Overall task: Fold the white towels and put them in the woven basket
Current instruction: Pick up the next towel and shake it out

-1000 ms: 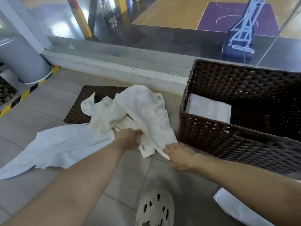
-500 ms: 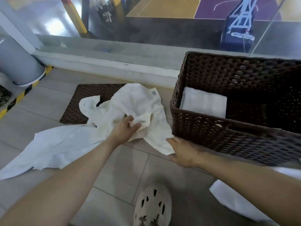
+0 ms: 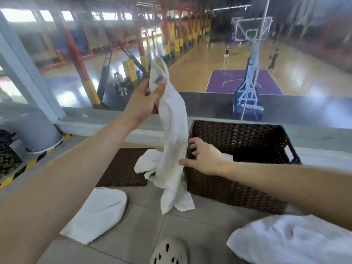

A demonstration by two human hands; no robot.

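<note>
Tiled floor (image 3: 133, 235) by a window (image 3: 57, 60) over a basketball court (image 3: 245, 80); towel-folding in hand.
Down-left of the left hand (image 3: 141, 105), a spread towel (image 3: 97, 212) flat on the floor; fingers (image 3: 159, 90) pinched on the top corner of the hanging towel (image 3: 173, 134), held high, likely to let it fall straight; right hand (image 3: 206, 159) at its edge, fingers (image 3: 192, 145) apart, gripping nothing; behind those, woven basket (image 3: 228, 187) with one folded towel (image 3: 227, 156) inside.

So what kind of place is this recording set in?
Probably a glassed-in gallery overlooking an indoor sports hall: below are a basketball court with a purple key, a hoop stand and players.
</note>
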